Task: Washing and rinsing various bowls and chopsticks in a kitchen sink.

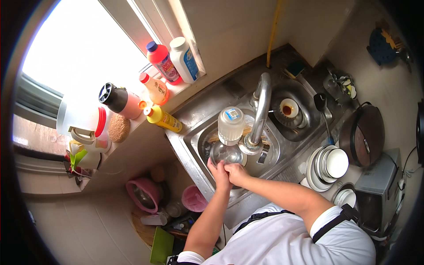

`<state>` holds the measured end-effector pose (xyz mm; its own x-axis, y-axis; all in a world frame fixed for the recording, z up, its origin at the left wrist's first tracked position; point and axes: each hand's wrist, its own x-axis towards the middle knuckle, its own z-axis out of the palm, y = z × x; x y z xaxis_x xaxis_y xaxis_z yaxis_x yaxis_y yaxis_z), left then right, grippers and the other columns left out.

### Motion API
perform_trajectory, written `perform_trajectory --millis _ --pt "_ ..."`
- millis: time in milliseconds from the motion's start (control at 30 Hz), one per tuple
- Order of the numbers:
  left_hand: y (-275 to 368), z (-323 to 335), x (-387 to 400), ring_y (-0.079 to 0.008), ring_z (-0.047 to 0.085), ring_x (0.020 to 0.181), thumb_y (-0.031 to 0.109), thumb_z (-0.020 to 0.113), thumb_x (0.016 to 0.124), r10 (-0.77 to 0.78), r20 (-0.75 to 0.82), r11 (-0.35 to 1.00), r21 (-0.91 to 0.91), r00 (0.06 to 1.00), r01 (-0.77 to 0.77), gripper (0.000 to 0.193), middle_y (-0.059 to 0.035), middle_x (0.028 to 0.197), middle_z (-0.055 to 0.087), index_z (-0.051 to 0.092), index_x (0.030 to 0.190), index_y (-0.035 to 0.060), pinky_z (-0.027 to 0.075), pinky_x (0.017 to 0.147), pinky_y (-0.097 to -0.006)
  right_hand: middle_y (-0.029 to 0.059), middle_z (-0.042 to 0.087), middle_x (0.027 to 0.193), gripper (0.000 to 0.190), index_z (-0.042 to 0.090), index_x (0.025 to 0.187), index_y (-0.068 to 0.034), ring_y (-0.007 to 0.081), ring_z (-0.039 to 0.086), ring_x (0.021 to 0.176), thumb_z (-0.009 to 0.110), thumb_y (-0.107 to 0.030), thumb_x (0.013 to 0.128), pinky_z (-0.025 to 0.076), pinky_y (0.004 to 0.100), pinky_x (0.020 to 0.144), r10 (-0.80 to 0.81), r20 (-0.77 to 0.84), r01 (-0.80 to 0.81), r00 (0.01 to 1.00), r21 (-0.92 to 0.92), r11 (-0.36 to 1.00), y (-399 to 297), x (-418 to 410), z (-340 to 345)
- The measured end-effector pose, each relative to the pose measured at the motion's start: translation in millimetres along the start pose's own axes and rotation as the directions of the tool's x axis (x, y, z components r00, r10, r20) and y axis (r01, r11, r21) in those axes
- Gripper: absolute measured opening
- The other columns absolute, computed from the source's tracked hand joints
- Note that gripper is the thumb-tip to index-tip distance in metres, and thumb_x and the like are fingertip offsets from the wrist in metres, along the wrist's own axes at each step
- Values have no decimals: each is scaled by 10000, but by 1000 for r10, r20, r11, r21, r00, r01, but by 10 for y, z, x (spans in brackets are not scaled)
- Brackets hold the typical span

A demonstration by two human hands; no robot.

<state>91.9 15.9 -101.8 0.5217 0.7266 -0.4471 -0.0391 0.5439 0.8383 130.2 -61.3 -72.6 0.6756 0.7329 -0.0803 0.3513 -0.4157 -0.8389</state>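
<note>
A shiny, round, see-through or metal bowl (226,153) sits tilted over the left basin of the steel sink (195,162). My left hand (218,175) grips its near edge, with fingers along the left side. Against it, my right hand (237,173) is curled at the bowl's lower right; what its fingers hold is hidden. Just above the bowl is the end of a curved chrome tap (264,102). A clear ribbed canister (231,127) with a label on top stands beside the spout, apparently attached to it. Wooden chopsticks (214,137) lie in the basin behind.
The right basin (306,109) holds stacked dishes under a stained white bowl (289,108). White plates and bowls (334,164) are stacked on the right counter, near a dark lidded pot (361,134). A yellow bottle (164,120) stands at the sink's left corner, below other bottles.
</note>
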Motion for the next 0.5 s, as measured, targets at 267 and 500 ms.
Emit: perform_trajectory --millis 267,500 --pt "752 -150 311 -234 546 868 111 495 753 -522 249 850 230 816 473 484 -110 1057 475 350 1214 88 524 636 -353 75 659 851 168 655 832 -95 226 620 873 557 -85 696 471 357 824 -644 199 672 739 -297 678 342 95 -448" --pt "320 -76 -76 -196 561 830 105 531 790 -242 69 970 30 968 241 516 -80 970 496 311 1255 71 515 550 -310 108 645 840 137 622 749 -83 263 613 821 571 -27 634 477 373 789 -460 24 458 888 -149 876 251 -16 -162"
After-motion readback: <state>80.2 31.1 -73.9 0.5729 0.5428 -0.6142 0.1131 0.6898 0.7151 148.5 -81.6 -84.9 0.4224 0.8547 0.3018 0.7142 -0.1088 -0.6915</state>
